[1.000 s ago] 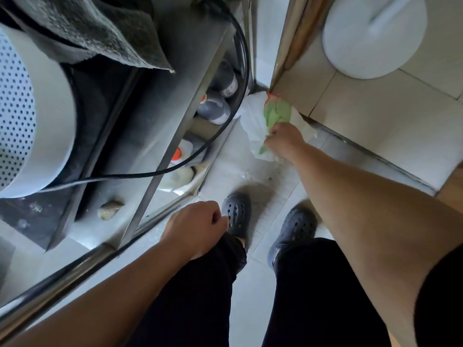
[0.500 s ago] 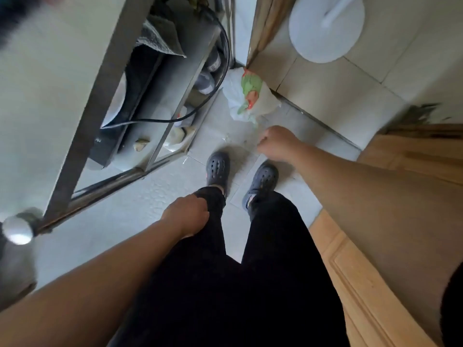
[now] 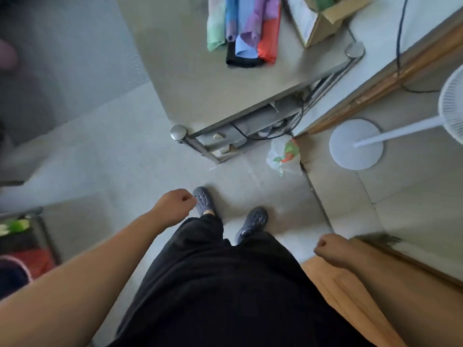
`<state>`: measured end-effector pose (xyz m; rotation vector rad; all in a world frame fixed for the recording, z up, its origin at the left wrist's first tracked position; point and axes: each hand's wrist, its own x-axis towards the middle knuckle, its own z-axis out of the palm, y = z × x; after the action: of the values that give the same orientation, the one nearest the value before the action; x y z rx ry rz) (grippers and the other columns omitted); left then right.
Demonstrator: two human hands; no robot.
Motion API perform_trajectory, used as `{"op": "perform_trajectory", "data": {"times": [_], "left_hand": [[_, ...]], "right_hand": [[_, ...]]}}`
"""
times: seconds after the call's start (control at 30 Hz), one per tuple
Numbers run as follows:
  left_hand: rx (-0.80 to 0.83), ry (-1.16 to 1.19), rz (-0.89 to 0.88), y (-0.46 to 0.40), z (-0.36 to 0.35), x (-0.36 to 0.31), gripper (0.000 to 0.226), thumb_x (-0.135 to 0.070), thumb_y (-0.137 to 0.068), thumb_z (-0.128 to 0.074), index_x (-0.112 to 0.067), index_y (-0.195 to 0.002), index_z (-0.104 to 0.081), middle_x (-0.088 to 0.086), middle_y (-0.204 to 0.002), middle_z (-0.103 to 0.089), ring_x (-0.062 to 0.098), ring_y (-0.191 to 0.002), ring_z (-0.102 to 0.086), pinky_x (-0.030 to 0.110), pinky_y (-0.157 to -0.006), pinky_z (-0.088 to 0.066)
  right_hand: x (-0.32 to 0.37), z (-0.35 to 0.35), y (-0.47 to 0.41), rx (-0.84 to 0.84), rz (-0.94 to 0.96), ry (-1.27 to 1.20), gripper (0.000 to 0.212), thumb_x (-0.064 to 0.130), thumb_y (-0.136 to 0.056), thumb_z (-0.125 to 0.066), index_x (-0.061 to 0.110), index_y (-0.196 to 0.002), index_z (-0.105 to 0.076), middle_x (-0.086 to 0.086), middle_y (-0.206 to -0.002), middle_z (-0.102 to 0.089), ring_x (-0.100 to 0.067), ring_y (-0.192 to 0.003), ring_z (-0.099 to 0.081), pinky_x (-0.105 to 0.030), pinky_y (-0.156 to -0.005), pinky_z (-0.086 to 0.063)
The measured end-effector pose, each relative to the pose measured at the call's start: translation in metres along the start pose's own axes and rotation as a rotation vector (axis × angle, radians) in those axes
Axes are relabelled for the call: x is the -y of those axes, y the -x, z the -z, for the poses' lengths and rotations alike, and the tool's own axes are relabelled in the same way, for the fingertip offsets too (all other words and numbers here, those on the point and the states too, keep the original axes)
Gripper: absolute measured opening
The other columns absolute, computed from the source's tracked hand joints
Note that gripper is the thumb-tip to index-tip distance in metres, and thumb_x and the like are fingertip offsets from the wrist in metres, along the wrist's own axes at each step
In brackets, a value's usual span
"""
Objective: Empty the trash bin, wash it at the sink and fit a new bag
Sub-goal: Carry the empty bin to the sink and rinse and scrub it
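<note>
A tied white trash bag [image 3: 284,154] with green and red contents sits on the floor by the door frame, at the foot of the metal table [image 3: 215,96]. Rolls of coloured bags [image 3: 244,31] lie on that table top. My left hand [image 3: 174,205] is a loose fist in front of my left leg, holding nothing. My right hand [image 3: 333,249] is also curled shut and empty, low beside my right hip. Both hands are well away from the trash bag. No trash bin shows clearly.
A cardboard box [image 3: 323,18] stands on the table's far right. A white fan base [image 3: 355,144] and its pole stand beyond the threshold. A black cable [image 3: 400,46] runs along the door frame. A wooden door edge [image 3: 350,296] is at my right. A rack [image 3: 22,236] is at lower left.
My right hand let go of the trash bag and drew back to my hip. I straightened up, so the view rose and now shows the table top.
</note>
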<state>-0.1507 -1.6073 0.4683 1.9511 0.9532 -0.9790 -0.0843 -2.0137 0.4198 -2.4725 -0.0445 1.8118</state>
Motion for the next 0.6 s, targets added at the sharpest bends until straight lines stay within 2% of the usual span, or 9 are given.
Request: {"op": "perform_trajectory", "data": {"times": [0.1, 0.17, 0.23, 0.27, 0.33, 0.4, 0.47, 0.53, 0.6], "left_hand": [[-0.050, 0.095, 0.027, 0.015, 0.006, 0.030, 0.028, -0.023, -0.091, -0.049, -0.001, -0.096, -0.066, 0.017, -0.098, -0.071, 0.036, -0.092, -0.069, 0.048, -0.083, -0.057], [-0.059, 0.172, 0.048, 0.022, 0.009, 0.056, 0.025, -0.021, -0.091, -0.050, -0.002, -0.092, -0.066, 0.017, -0.095, -0.071, 0.037, -0.091, -0.070, 0.046, -0.079, -0.057], [-0.044, 0.185, 0.055, 0.030, 0.015, 0.085, 0.023, -0.020, -0.092, -0.051, -0.005, -0.082, -0.065, 0.012, -0.087, -0.068, 0.031, -0.079, -0.066, 0.040, -0.068, -0.053], [-0.023, 0.168, 0.055, 0.035, 0.018, 0.100, 0.023, -0.021, -0.092, -0.051, -0.009, -0.076, -0.063, 0.008, -0.083, -0.066, 0.025, -0.073, -0.061, 0.035, -0.064, -0.048], [0.019, 0.108, 0.055, 0.041, 0.030, 0.140, 0.024, -0.026, -0.095, -0.052, -0.014, -0.077, -0.063, 0.004, -0.086, -0.066, 0.020, -0.077, -0.058, 0.031, -0.068, -0.046], [0.032, 0.095, 0.086, 0.047, 0.048, 0.191, 0.020, -0.029, -0.096, -0.053, -0.017, -0.087, -0.066, 0.003, -0.095, -0.069, 0.020, -0.089, -0.060, 0.030, -0.078, -0.049], [0.033, 0.116, 0.134, 0.053, 0.068, 0.247, 0.016, -0.029, -0.095, -0.054, -0.020, -0.087, -0.064, 0.000, -0.094, -0.067, 0.018, -0.088, -0.060, 0.026, -0.074, -0.046], [0.027, 0.153, 0.209, 0.057, 0.089, 0.304, 0.017, -0.029, -0.097, -0.054, -0.018, -0.088, -0.063, -0.001, -0.089, -0.066, 0.019, -0.085, -0.061, 0.027, -0.073, -0.046], [-0.005, 0.225, 0.308, 0.061, 0.110, 0.356, 0.019, -0.029, -0.097, -0.054, -0.015, -0.087, -0.062, 0.002, -0.086, -0.066, 0.021, -0.081, -0.062, 0.028, -0.074, -0.049]], "right_hand": [[0.021, 0.022, 0.002, -0.070, -0.002, 0.115, 0.038, 0.012, -0.084, -0.055, 0.017, -0.054, -0.031, -0.008, -0.058, -0.033, -0.021, -0.057, -0.032, -0.033, -0.056, -0.020], [0.054, 0.037, 0.004, -0.105, 0.027, 0.140, 0.040, 0.014, -0.085, -0.056, 0.018, -0.053, -0.033, -0.011, -0.054, -0.033, -0.020, -0.053, -0.034, -0.032, -0.056, -0.023], [0.096, 0.047, 0.005, -0.148, 0.061, 0.149, 0.035, 0.019, -0.088, -0.056, 0.015, -0.056, -0.043, -0.023, -0.064, -0.047, -0.021, -0.058, -0.044, -0.032, -0.058, -0.032], [0.120, 0.049, 0.005, -0.165, 0.076, 0.164, 0.031, 0.021, -0.089, -0.056, 0.012, -0.061, -0.049, -0.024, -0.071, -0.056, -0.022, -0.062, -0.049, -0.034, -0.060, -0.039], [0.175, 0.049, 0.007, -0.193, 0.120, 0.201, 0.026, 0.024, -0.088, -0.055, 0.009, -0.067, -0.055, -0.022, -0.075, -0.061, -0.022, -0.065, -0.053, -0.036, -0.064, -0.047], [0.241, 0.040, 0.011, -0.195, 0.179, 0.232, 0.022, 0.023, -0.085, -0.054, 0.017, -0.063, -0.053, -0.010, -0.065, -0.055, -0.021, -0.061, -0.053, -0.032, -0.058, -0.041], [0.308, 0.029, 0.018, -0.167, 0.239, 0.277, 0.023, 0.022, -0.084, -0.054, 0.014, -0.063, -0.056, -0.011, -0.062, -0.056, -0.019, -0.060, -0.053, -0.030, -0.057, -0.039], [0.373, 0.017, 0.023, -0.135, 0.283, 0.298, 0.021, 0.022, -0.087, -0.056, 0.009, -0.077, -0.068, -0.009, -0.076, -0.071, -0.019, -0.068, -0.062, -0.030, -0.061, -0.046], [0.432, 0.008, 0.029, -0.126, 0.343, 0.302, 0.018, 0.024, -0.087, -0.057, 0.011, -0.085, -0.070, -0.004, -0.084, -0.073, -0.019, -0.077, -0.066, -0.030, -0.066, -0.050]]}}
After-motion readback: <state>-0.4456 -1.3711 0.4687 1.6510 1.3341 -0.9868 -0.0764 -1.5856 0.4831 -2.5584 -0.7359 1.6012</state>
